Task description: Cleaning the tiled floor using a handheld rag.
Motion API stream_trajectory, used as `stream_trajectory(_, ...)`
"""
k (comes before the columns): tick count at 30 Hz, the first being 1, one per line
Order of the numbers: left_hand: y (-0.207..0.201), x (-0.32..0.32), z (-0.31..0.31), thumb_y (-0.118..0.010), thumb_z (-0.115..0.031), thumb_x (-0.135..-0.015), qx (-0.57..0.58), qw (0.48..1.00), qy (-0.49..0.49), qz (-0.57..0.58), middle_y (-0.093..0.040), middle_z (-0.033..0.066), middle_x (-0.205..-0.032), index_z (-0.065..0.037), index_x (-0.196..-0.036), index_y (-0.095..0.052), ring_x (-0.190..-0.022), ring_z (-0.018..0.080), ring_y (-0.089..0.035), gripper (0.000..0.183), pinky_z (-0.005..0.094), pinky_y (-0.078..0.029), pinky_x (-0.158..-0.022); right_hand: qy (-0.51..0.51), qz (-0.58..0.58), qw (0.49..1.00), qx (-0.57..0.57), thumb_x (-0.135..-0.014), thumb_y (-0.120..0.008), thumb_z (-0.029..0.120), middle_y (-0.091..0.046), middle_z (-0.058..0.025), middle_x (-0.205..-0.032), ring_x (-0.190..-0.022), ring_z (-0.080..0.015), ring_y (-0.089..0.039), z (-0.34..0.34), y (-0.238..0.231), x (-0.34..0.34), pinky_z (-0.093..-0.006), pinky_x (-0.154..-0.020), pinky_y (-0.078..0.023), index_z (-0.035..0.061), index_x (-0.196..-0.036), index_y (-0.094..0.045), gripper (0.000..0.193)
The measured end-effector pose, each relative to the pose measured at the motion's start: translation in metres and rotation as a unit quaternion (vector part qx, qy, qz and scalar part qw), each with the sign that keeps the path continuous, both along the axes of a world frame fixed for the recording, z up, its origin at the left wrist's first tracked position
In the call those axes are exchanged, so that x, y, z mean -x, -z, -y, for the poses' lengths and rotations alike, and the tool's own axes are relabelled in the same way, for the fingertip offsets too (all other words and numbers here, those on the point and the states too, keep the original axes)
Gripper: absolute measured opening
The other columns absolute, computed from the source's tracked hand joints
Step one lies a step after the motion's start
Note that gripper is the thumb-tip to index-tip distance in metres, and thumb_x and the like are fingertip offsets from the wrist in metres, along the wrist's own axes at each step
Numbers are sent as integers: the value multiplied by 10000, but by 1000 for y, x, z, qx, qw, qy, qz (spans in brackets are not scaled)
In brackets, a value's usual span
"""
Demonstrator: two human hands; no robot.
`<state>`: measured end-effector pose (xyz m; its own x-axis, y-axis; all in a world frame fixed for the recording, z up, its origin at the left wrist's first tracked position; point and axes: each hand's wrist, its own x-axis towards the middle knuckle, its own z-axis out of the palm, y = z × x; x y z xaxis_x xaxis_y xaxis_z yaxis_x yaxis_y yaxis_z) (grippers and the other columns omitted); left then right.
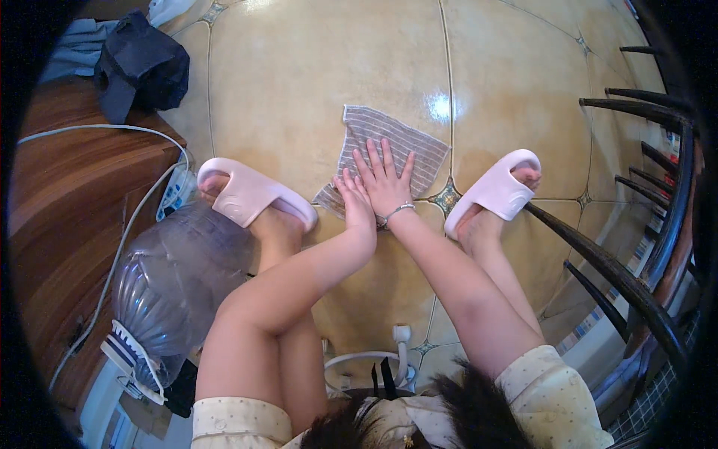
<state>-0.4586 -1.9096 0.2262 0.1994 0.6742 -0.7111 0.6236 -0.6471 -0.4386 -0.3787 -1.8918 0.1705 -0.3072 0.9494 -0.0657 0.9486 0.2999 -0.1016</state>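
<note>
Cloth [374,126]: the striped grey-brown piece lies on the tiled floor [321,60], between the left slipper [254,198] and the right slipper [499,191], its lower left corner just beside the left slipper's heel.

Slip risk: the floor looks glossy, so the cloth could slide away if much weight went onto one palm, and the body's balance might go with it.

Bunching risk: a hard push from the near edge could ruck the cloth into folds, since its far and right corners have no hand on them.

Snag risk: a wide sweep to the left could run that lower corner into the left slipper; a long one to the right could meet the other slipper or the chair [613,277] (its dark legs stick out over that side).

Right hand [389,187]: palm down on the cloth, the fingers spread wide with clear gaps, touching the fabric and gripping nothing; a thin bracelet [396,214] circles the wrist.

Left hand [357,202]: tilted close alongside the right hand, over the cloth's near left part, the fingers nearly straight and close together, pinching nothing that shows; how firmly they press, I cannot tell.
</note>
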Motion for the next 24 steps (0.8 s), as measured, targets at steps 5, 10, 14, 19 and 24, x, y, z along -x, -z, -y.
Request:
stream_trajectory(5, 2, 3, -1, -409, -311, -972, -57, 995, 69, -46, -277, 197, -1540, 38, -1466, -297, -1414, 457, -228, 615, 696, -167, -1098, -35, 21, 999, 18, -981, -365, 388, -122, -67, -1612, -1490, -257, -66, -5, -3, -2, -681, -1103, -17, 161, -1511, -272, 584)
stream_trajectory(10, -4, 7, -32, -399, -299, -971, -48, 997, 59, -14, -295, 243, -1515, 58, -1446, -318, -1410, 461, -235, 601, 683, -137, -1116, -68, 4, 997, 29, -981, -365, 363, -154, -97, -1605, -1488, -259, -91, -39, -5, -3, -559, -1161, -30, 91, -1495, -298, 586)
stream_trajectory(14, -8, 15, -66, -386, -291, -967, -62, 997, 50, 9, -301, 283, -1498, 84, -1435, -317, -1408, 463, -237, 604, 660, -116, -1136, -68, 10, 997, 24, -977, -380, 344, -160, -114, -1601, -1484, -264, -114, -75, -8, 2, -546, -1166, -64, 77, -1483, -319, 576)
stream_trajectory(19, -17, 25, -114, -374, -274, -970, -42, 999, -3, 28, -275, 298, -1504, 81, -1440, -306, -1414, 458, -227, 593, 644, -97, -1146, -82, -54, 995, 12, -969, -407, 325, -198, -125, -1589, -1470, -279, -173, -125, -11, 12, -546, -1164, -98, 58, -1468, -340, 569)
stream_trajectory(24, -21, 38, -175, -350, -255, -977, -73, 996, -40, 31, -239, 319, -1511, 80, -1446, -291, -1418, 457, -219, 579, 603, -78, -1163, -101, -76, 992, -14, -962, -401, 341, -207, -93, -1591, -1474, -257, -166, -199, -21, 26, -546, -1167, -82, 95, -1467, -361, 563)
